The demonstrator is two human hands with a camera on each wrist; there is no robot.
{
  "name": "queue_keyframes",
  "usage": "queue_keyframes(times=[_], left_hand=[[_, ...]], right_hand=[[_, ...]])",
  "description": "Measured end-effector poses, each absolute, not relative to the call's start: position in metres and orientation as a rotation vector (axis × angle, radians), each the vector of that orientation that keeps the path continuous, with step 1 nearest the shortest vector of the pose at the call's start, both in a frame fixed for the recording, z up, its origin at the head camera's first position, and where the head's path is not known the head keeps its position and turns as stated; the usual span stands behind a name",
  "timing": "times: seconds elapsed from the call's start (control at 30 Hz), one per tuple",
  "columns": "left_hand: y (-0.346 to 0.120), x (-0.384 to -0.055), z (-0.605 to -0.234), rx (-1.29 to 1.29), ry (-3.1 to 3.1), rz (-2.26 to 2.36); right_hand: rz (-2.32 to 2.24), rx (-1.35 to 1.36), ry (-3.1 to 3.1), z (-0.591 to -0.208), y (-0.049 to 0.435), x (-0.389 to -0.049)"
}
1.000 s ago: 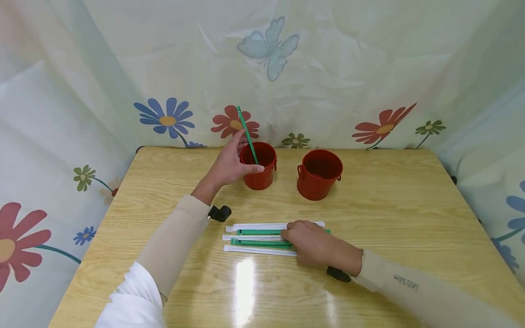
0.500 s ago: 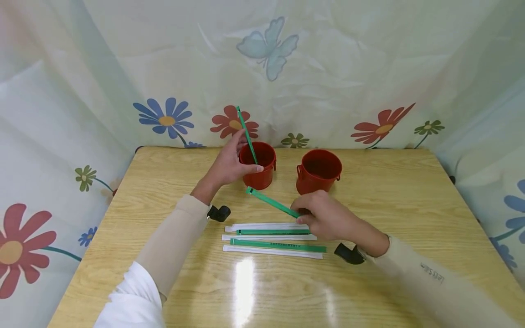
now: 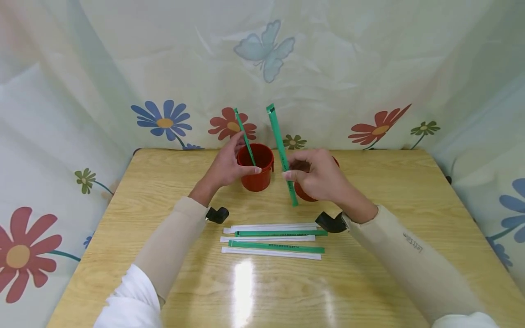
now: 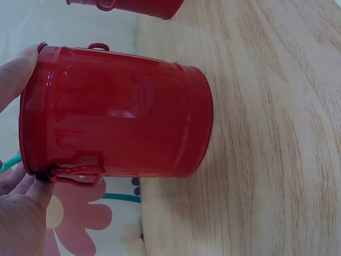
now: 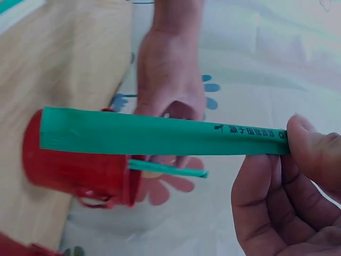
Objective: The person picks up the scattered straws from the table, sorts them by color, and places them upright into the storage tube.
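We grip the rim of a red bucket (image 3: 256,182) with our left hand (image 3: 224,166); a slender straw (image 3: 249,149) inside leans toward 11 o'clock. Our right hand (image 3: 321,175) pinches a raised green straw (image 3: 282,154) at the bucket's 2 o'clock; a second bucket (image 3: 306,195) stands near 3, more straws (image 3: 270,246) at 6.

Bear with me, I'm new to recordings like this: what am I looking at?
There's no machine, just a person's two bare hands. One camera, worn on the head, looks down; the other two pictures come from one camera on each wrist. The left hand holds a red bucket by its rim; a green packet leans inside. The right hand pinches another green packet, partly hiding a second bucket. White packets and green ones lie on the table.
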State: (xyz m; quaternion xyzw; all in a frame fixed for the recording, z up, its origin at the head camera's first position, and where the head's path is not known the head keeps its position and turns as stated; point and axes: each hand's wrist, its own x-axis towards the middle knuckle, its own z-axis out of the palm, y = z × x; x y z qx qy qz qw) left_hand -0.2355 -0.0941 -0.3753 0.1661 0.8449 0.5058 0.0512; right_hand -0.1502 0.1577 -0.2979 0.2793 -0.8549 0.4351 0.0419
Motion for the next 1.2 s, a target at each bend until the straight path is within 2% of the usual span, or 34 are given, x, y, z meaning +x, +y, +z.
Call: queue_keyframes(times=[0.33, 0.7, 1.2], left_hand=[[-0.094, -0.226, -0.386, 0.498, 2.527, 1.554], [-0.094, -0.236, -0.376, 0.573, 2.531, 1.583], [-0.093, -0.237, -0.379, 0.626, 2.527, 1.616]], right_hand=[[1.361, 0.733, -2.546, -0.284, 0.127, -0.168], [1.379, 0.592, -2.419, -0.280, 0.102, -0.212], [1.306, 0.491, -2.527, -0.314, 0.088, -0.238]])
